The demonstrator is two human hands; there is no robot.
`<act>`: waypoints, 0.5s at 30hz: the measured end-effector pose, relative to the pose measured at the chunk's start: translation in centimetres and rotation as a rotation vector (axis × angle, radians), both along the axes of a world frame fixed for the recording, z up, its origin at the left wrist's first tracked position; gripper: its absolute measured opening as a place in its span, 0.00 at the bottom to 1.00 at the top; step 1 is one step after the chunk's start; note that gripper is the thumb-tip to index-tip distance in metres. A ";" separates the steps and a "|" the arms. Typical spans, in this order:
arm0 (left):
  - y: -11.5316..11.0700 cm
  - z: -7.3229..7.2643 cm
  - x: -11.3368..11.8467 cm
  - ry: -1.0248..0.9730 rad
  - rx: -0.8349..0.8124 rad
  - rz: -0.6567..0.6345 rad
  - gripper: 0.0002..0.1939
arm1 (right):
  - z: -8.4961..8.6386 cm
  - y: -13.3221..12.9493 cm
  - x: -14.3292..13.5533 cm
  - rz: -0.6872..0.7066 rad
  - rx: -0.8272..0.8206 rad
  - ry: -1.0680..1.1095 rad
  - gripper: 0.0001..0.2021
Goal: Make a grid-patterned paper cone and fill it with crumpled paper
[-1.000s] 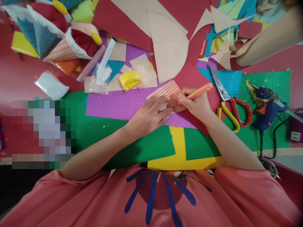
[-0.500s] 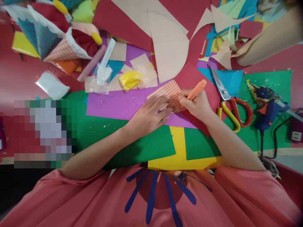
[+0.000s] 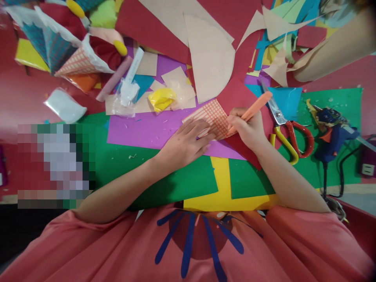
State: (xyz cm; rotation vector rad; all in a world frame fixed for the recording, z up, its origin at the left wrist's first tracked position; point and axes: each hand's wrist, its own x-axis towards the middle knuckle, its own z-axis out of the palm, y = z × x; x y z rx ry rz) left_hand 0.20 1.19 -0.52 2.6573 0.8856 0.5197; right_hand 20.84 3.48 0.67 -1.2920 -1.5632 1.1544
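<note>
A cream paper piece (image 3: 214, 113) with an orange checked grid lies on purple and red sheets in front of me. My left hand (image 3: 190, 139) rests flat across its left part, fingers stretched out and hiding some of it. An orange marker (image 3: 255, 107) is gripped in my right hand (image 3: 246, 127), slanting up to the right. Its tip is at the paper's right edge. Under my right forearm and beside the hand lies a red sheet (image 3: 237, 96). Just right of that hand are scissors (image 3: 277, 113) with red and yellow handles.
A blue glue gun (image 3: 333, 143) with a cord lies at the right. Paper cones (image 3: 85, 58) stand at the upper left. A white marker (image 3: 135, 64), a yellow clay packet (image 3: 162, 98) and a white packet (image 3: 65, 105) lie left of the paper. A large cream sheet (image 3: 210, 55) lies beyond.
My right hand has shifted slightly right, and the marker is now tilted lower with its top farther up and right. My left hand has stayed in place on the paper.
</note>
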 end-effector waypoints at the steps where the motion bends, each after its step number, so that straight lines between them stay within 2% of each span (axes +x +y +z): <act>1: 0.0 0.0 0.0 -0.005 -0.001 0.000 0.14 | -0.1 0.0 0.0 -0.048 0.004 0.064 0.16; 5: -0.1 -0.1 0.0 -0.019 0.027 0.003 0.15 | -0.2 -0.2 0.2 -0.185 0.074 0.132 0.15; 7: -0.2 -0.1 0.0 -0.019 0.055 -0.017 0.15 | -0.1 -0.3 0.3 -0.171 0.094 0.050 0.12; 10: -0.5 -0.1 0.1 0.006 0.074 -0.112 0.16 | -0.1 -0.4 0.5 -0.121 0.115 -0.025 0.10; 15: -1.0 0.1 0.3 0.026 0.075 -0.233 0.17 | -0.6 -0.4 0.4 -0.050 0.129 0.107 0.06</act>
